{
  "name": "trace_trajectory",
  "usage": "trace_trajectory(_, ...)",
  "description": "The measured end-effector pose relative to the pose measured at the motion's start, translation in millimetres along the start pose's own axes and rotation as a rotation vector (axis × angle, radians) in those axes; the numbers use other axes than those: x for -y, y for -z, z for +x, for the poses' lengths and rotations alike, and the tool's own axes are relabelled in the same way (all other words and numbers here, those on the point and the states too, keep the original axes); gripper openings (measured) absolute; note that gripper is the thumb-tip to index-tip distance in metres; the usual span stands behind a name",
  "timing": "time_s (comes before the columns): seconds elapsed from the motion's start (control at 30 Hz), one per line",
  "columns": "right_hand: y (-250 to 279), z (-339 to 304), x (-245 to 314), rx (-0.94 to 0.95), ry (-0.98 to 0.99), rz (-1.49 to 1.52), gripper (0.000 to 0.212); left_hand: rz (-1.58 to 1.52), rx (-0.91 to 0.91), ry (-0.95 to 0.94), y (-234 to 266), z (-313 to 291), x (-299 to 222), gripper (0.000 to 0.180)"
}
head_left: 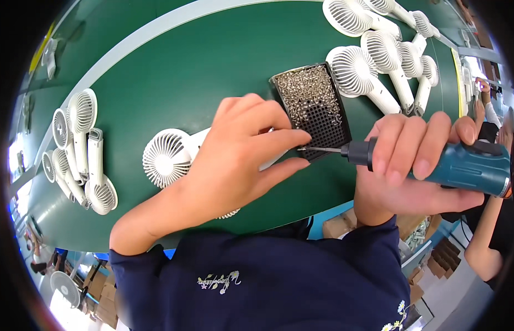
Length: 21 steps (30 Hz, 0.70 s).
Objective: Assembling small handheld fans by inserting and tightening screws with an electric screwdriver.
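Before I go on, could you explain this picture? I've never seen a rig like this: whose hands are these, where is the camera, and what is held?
There is no machine: these are a person's bare hands, seen from above by a wide fisheye camera worn on the head, so straight edges look bent. The right hand grips a teal screwdriver. Its thin bit reaches the thumb and forefinger of the left hand; whether they pinch a screw is too small to tell. A white handheld fan lies partly hidden by that hand. On the green table there are also a black perforated tray holding small metal screws, and groups of similar fans to the left and right.
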State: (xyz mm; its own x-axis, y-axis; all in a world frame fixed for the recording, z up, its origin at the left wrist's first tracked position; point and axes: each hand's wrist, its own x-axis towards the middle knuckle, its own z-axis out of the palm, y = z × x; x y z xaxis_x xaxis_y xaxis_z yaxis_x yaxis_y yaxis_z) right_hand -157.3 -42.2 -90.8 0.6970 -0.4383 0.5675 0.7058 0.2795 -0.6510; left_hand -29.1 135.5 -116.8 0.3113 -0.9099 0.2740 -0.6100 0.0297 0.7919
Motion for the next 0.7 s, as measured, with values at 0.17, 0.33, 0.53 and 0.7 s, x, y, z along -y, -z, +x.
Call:
trace_trajectory(0.17,-1,-12,-4,-0.029,-0.032,0.023,0.073,-0.060,0.003,-0.032,-13,-5,4,0.022)
trace_trajectory(0.33,4,-11,-3,0.109,-0.109,0.048,0.076,-0.072,0.104,-0.038,-14,-4,2,0.019)
trace_trajectory(0.53,-2,-24,-18,0.225,-0.032,-0.091,0.085,0.055,0.138,-0.044,-13,-11,6,0.027)
trace_trajectory(0.7,-12,-32,-28,0.182,-0.037,-0.067,0.087,0.104,0.207,0.003,-15,-21,9,0.030)
